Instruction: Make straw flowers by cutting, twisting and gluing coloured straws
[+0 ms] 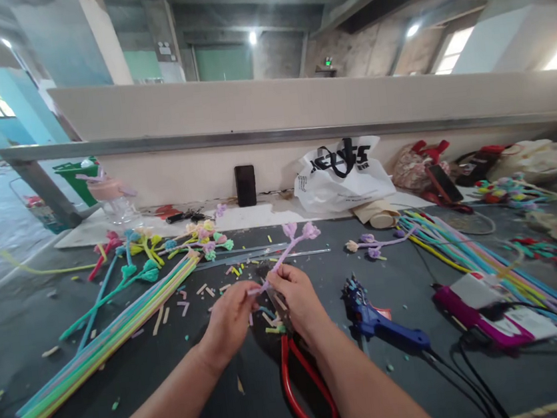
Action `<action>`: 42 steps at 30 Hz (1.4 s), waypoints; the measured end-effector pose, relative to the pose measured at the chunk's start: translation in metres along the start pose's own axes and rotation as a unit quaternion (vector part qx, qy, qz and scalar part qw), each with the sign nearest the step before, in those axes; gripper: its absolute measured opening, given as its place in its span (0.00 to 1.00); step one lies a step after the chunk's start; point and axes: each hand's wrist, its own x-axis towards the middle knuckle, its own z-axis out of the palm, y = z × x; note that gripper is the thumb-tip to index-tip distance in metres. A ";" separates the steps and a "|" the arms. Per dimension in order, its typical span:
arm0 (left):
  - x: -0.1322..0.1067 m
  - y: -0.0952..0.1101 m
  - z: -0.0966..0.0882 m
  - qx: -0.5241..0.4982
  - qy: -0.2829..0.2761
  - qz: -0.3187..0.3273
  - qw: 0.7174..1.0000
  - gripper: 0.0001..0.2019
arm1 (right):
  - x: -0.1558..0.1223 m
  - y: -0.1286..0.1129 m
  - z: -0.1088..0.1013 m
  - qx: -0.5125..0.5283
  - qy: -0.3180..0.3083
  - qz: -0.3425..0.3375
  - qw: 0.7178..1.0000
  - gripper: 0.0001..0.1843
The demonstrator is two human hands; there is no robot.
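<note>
A lilac pipe-cleaner flower stem (pixel 286 254) with fuzzy blossoms at its upper end slants between my two hands. My left hand (pixel 230 318) is closed in a pinch on its lower end. Higher up, the fingers of my right hand (pixel 298 297) are closed around the same stem. Scissors with red handles (pixel 288 396) lie below my right hand, their blades partly hidden by it; whether the hand touches them I cannot tell. Short pipe-cleaner offcuts (pixel 207 289) are scattered around both hands.
On the left lies a bundle of pastel pipe cleaners (pixel 117 345), with finished flower stems (pixel 130 276) behind. To the right are a blue glue gun (pixel 387 324) with cords, a magenta-and-white device (pixel 492 319) and more pipe cleaners (pixel 464 248). A phone (pixel 246 186) and white bag (pixel 343 178) stand behind.
</note>
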 end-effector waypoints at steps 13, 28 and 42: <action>0.001 0.006 -0.003 -0.557 -0.181 -0.335 0.738 0.08 | -0.005 -0.013 0.001 0.070 -0.074 0.009 0.995 0.12; 0.002 -0.006 0.001 0.357 -0.070 0.148 0.920 0.12 | -0.002 -0.001 0.002 0.007 0.007 0.030 0.999 0.13; 0.003 -0.006 0.001 0.192 -0.003 0.077 0.978 0.10 | -0.002 -0.006 -0.001 0.006 0.001 0.006 1.000 0.13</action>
